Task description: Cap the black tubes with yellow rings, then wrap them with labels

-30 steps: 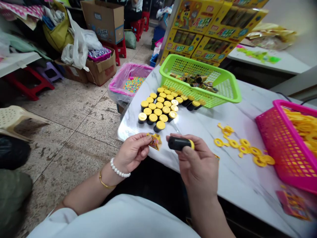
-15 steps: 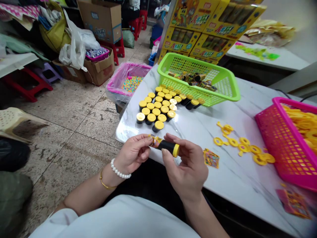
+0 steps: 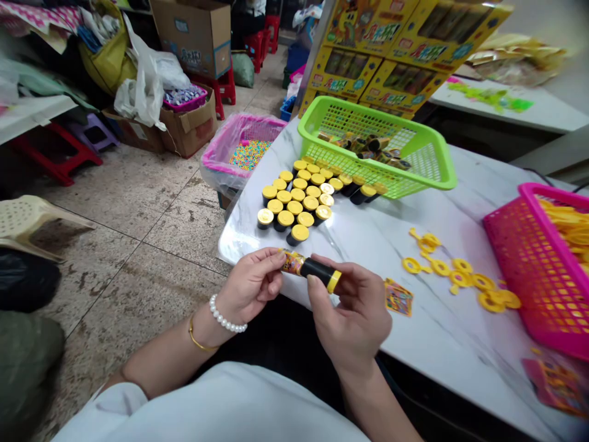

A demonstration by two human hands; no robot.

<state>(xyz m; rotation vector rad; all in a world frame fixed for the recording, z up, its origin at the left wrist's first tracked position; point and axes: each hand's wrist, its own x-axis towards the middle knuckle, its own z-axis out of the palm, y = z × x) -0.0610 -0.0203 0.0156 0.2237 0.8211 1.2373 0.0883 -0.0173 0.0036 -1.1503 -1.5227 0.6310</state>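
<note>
A black tube [image 3: 316, 271] with a yellow cap lies tilted between my hands above the table's front edge. My right hand [image 3: 356, 313] grips it near the capped end, thumb on the near side and fingers behind. A colourful printed sleeve [image 3: 293, 263] sits at the tube's left end, pinched between the thumb and finger of my left hand [image 3: 255, 279]. How far the sleeve reaches over the tube is hard to see. Just beyond stand several black tubes with yellow caps [image 3: 300, 233], upright in a cluster. Flat printed sleeves [image 3: 399, 298] lie right of my right hand.
A green basket [image 3: 432, 169] holding wrapped tubes stands behind the cluster. Yellow ring-shaped plastic pieces [image 3: 440, 267] lie before a pink basket [image 3: 518, 245] of similar pieces. Yellow boxes [image 3: 345, 70] are stacked at the back. A plastic-lined pink bin [image 3: 216, 144] of coloured beads stands left.
The view has shifted slightly, so the scene sits a little further right. Both hands keep hold of the tube and its sleeve, with little visible change in grip.
</note>
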